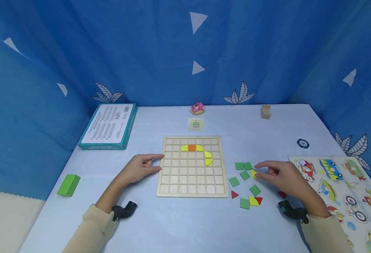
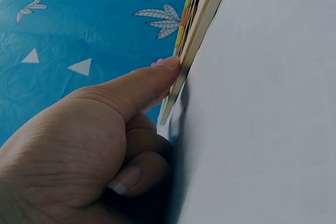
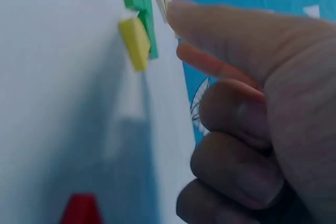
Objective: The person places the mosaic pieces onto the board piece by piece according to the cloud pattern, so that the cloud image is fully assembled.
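Observation:
A wooden grid board [image 1: 192, 189] lies flat on the table. Near its top sit an orange square [image 1: 191, 147] and several yellow quarter-round pieces [image 1: 208, 162]. At the board's left edge, my left hand [image 1: 139, 169] touches the rim with its thumb and index finger; in the left wrist view the thumb rests along the board's side. My right hand [image 1: 282, 175] hovers over the loose pieces, thumb and index finger apart with nothing visible between them. Just beyond those fingertips lies a yellow piece [image 3: 135, 44], close to several green squares [image 1: 240, 166].
Red triangles [image 1: 234, 194] and another yellow piece [image 1: 253, 201] lie nearer me. A pattern card [image 1: 196, 124] and pink figurine [image 1: 198, 108] stand behind the board. The teal box [image 1: 106, 124] and green block [image 1: 69, 185] are left; a picture puzzle [image 1: 340, 189] is right.

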The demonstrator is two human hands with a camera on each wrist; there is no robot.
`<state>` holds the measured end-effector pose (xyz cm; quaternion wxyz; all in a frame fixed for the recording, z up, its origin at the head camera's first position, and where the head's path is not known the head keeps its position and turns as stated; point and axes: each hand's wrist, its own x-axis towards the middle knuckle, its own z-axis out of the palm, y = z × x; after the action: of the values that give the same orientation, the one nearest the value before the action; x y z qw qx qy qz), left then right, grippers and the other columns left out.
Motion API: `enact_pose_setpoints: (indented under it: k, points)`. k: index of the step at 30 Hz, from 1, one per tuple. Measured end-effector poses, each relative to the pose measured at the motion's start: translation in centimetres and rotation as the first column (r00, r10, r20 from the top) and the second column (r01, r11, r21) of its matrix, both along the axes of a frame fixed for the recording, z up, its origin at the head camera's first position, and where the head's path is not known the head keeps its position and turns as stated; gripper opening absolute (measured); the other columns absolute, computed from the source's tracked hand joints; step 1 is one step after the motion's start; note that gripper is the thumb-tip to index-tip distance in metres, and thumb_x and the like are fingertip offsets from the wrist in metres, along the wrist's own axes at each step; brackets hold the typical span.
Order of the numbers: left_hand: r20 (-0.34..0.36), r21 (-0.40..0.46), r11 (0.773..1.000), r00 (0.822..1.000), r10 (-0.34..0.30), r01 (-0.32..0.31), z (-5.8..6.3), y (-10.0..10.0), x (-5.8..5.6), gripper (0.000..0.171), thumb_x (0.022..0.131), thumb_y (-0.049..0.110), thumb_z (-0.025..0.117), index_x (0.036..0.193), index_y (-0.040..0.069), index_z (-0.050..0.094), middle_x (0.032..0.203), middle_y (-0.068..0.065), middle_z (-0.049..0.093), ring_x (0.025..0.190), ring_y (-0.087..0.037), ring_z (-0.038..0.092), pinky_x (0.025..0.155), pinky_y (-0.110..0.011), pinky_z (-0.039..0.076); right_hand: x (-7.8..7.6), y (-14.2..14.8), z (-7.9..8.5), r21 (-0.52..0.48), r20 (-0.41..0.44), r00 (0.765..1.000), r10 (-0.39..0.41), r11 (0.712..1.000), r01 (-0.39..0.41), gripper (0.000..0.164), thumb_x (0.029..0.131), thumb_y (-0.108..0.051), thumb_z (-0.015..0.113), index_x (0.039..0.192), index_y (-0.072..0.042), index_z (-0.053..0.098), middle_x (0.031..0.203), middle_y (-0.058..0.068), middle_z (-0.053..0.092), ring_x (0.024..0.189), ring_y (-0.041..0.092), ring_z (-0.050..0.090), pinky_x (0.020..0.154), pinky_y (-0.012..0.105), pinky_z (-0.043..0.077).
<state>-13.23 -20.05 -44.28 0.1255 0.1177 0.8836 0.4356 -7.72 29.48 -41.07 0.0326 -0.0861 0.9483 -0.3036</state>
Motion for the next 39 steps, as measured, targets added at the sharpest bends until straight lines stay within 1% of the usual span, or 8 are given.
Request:
enact_pose_setpoints:
  k: [4, 8, 16, 20, 23, 28, 36, 39]
  points:
    - [0.003, 0.004, 1.0, 1.0, -0.006, 0.006, -0.1, 0.0, 0.0, 0.045, 0.091, 0.028, 0.08, 0.134, 0.02, 0.069, 0.056, 0.005, 0.034, 0.05, -0.012, 0.032, 0.06, -0.028, 0.035, -0.1, 0.3, -0.6, -0.006, 0.06, 0.998, 0.019, 1.0, -0.019, 0.035, 0.086, -0.036, 0.084, 0.116, -0.019, 0.077, 0.06, -0.003, 0.044, 0.051, 0.016, 0.045, 0.044, 0.028, 0.033]
    - [0.004, -0.002, 1.0, 1.0, 0.0, 0.0, 0.0, -0.1, 0.1, 0.044, 0.091, 0.027, 0.079, 0.133, 0.021, 0.069, 0.056, 0.005, 0.035, 0.05, -0.013, 0.032, 0.058, -0.028, 0.033, 0.0, 0.0, -0.9, -0.007, 0.078, 0.996, 0.036, 0.999, -0.036, 0.039, 0.086, -0.034, 0.084, 0.12, -0.018, 0.076, 0.06, -0.003, 0.044, 0.051, 0.016, 0.046, 0.045, 0.028, 0.035]
    - [0.003, -0.006, 1.0, 1.0, 0.01, -0.01, 0.1, -0.1, 0.2, 0.045, 0.091, 0.028, 0.08, 0.134, 0.021, 0.069, 0.056, 0.005, 0.035, 0.05, -0.013, 0.032, 0.058, -0.029, 0.034, -0.1, -0.2, -1.3, 0.046, 0.013, 0.999, 0.042, 0.998, -0.042, 0.044, 0.086, -0.036, 0.084, 0.125, -0.019, 0.075, 0.06, -0.006, 0.044, 0.049, 0.013, 0.044, 0.045, 0.027, 0.035]
    - [-0.004, 0.005, 1.0, 1.0, 0.001, -0.001, -0.1, -0.2, 0.2, 0.045, 0.09, 0.028, 0.08, 0.133, 0.019, 0.069, 0.056, 0.005, 0.035, 0.05, -0.012, 0.032, 0.057, -0.028, 0.033, -0.1, 0.0, -1.6, 0.084, -0.046, 0.998, 0.05, 0.995, -0.046, 0.045, 0.084, -0.036, 0.085, 0.124, -0.018, 0.075, 0.058, -0.008, 0.043, 0.049, 0.011, 0.043, 0.046, 0.026, 0.034]
    - [-0.008, 0.009, 1.0, 1.0, -0.003, 0.003, -0.2, -0.2, 0.1, 0.045, 0.091, 0.028, 0.08, 0.133, 0.018, 0.07, 0.055, 0.005, 0.035, 0.05, -0.012, 0.031, 0.056, -0.029, 0.032, 0.0, 0.1, -1.8, 0.071, -0.073, 0.995, 0.062, 0.996, -0.057, 0.041, 0.083, -0.033, 0.086, 0.121, -0.019, 0.078, 0.057, -0.009, 0.042, 0.051, 0.01, 0.042, 0.048, 0.026, 0.034]
    - [-0.009, 0.009, 1.0, 1.0, -0.001, 0.001, -0.2, -0.2, 0.1, 0.045, 0.09, 0.027, 0.08, 0.133, 0.018, 0.07, 0.055, 0.006, 0.035, 0.05, -0.011, 0.031, 0.058, -0.028, 0.034, 0.1, 0.3, -2.0, 0.037, -0.068, 0.995, 0.068, 0.997, -0.066, 0.037, 0.084, -0.031, 0.086, 0.118, -0.019, 0.079, 0.057, -0.009, 0.042, 0.052, 0.01, 0.043, 0.048, 0.026, 0.033]
    - [-0.016, 0.006, 1.0, 1.0, -0.004, 0.005, -0.1, -0.1, 0.1, 0.044, 0.09, 0.028, 0.08, 0.132, 0.018, 0.07, 0.055, 0.005, 0.034, 0.051, -0.013, 0.031, 0.057, -0.029, 0.033, 0.2, 1.0, -1.8, 0.071, -0.049, 0.998, 0.025, 0.997, -0.021, 0.035, 0.086, -0.033, 0.085, 0.118, -0.021, 0.076, 0.06, -0.006, 0.044, 0.049, 0.012, 0.044, 0.043, 0.025, 0.034]
    - [-0.012, 0.006, 1.0, 1.0, -0.002, 0.002, -0.1, -0.1, 0.0, 0.044, 0.09, 0.028, 0.08, 0.132, 0.018, 0.07, 0.055, 0.005, 0.034, 0.051, -0.012, 0.031, 0.058, -0.029, 0.034, 0.1, 1.2, -1.8, 0.078, -0.042, 0.999, 0.012, 0.997, -0.009, 0.04, 0.086, -0.037, 0.084, 0.121, -0.02, 0.073, 0.061, -0.005, 0.044, 0.049, 0.013, 0.044, 0.042, 0.026, 0.035]
